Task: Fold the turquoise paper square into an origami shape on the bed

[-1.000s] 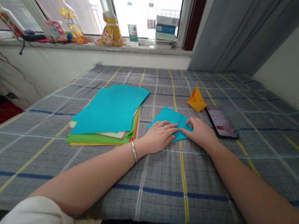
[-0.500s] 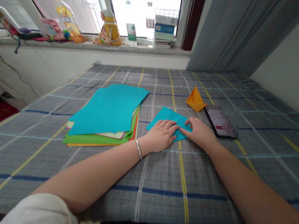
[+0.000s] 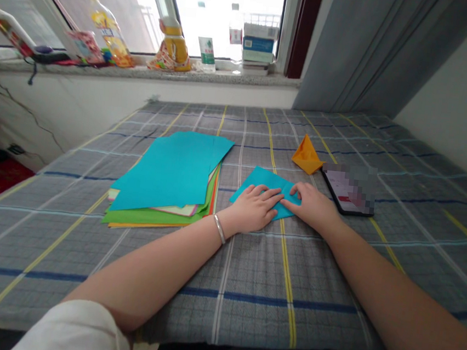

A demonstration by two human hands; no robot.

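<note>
You are pressing a fold into the teal sheet (image 3: 260, 178), which lies flat on the plaid cloth (image 3: 247, 286) just right of the stack of coloured paper (image 3: 171, 174) and near the phone (image 3: 349, 191); the orange folded piece (image 3: 306, 155) sits beyond it, apart. To do this crease well, I would pin the sheet with one palm and run the fingertips of the other along the folded edge from the middle outward; the cloth looks soft, so press firmly and check that the corners meet before you commit, since a slip on fabric could skew the line.

Your left hand (image 3: 255, 207) lies palm down on the near left part of the sheet, fingers stretched flat and pointing right, grasping nothing; a bracelet (image 3: 220, 229) rides at the wrist. Your right hand (image 3: 311, 204) is also flat and unclenched, palm down on the sheet's right end, fingertips meeting those of the left; both forearms angle inward and sit low over the cloth.
</note>
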